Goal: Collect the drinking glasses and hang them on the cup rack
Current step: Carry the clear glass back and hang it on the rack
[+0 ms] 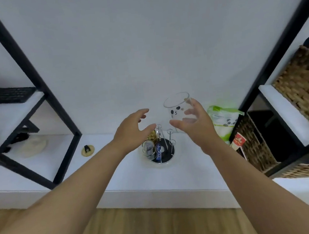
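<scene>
Right hand (195, 120): thumb and fingers curled round a clear drinking glass (179, 107), gripping its lower half; glass tilted, open mouth toward 11 o'clock, small dark panda-like marks on its wall; it is held in the air, above and toward 1 o'clock of the cup rack (162, 146). Left hand (134, 126): fingers spread and loosely bent, holding nothing, palm turned toward the glass; it sits at 9 o'clock of the glass, a gap between thumb tip and the right thumb; touching nothing that I can see. Cup rack: round dark base with thin upright metal prongs ending in small loops; it stands on the white shelf top (117, 168), below and between the two hands. On the rack's 9 o'clock side hangs a clear glass (148, 149), tilted; a gold-tinted glass (152, 134) just behind it at 12 o'clock, partly hidden by the left hand; a blue-marked item (159, 150) among the prongs, too blurred to name. Prongs at 3 o'clock of the rack stand bare. Further out: a small round yellow disc with a dark clip (87, 150) at 9 o'clock of the rack; a green and white packet (223, 118) at 2 o'clock, against the wall; woven baskets (253, 143) in the black-framed shelving at 3 o'clock; black shelf frame (34, 75) at 10 o'clock; wooden floor (159, 226) at 6 o'clock.
</scene>
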The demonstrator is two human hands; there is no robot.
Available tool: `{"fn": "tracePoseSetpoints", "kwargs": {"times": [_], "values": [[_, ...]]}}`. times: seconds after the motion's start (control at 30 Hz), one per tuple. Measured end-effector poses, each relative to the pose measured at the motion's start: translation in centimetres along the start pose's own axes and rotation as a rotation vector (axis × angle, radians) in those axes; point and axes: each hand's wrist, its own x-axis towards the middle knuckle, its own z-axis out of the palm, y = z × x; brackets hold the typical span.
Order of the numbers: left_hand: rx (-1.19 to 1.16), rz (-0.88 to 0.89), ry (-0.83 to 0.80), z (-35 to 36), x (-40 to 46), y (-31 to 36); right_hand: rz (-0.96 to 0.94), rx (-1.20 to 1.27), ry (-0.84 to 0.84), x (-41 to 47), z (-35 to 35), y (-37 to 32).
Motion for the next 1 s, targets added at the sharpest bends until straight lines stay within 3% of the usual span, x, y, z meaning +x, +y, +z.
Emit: {"fn": "tracePoseSetpoints", "kwargs": {"times": [0.27,0.47,0.57,0.77,1.0], "values": [[-0.025,-0.026,-0.126,5.5,1.7,-9.9,0.103,0.171,0.211,-1.2,3.7,6.2],[-0.17,-0.118,-0.078,11.6,1.3,-17.0,0.326,0.717,0.225,-1.7,5.7,15.0],[-0.143,-0.081,-0.072,14.3,2.1,-19.4,0.413,0.82,0.233,-1.6,6.4,18.7],[-0.057,-0.031,-0.062,18.5,5.2,-22.7,0.45,0.727,0.248,-0.2,7.3,24.9],[-0.039,0.052,0.011,21.1,6.6,-24.5,0.249,0.136,0.275,1.7,7.7,27.0]]}}
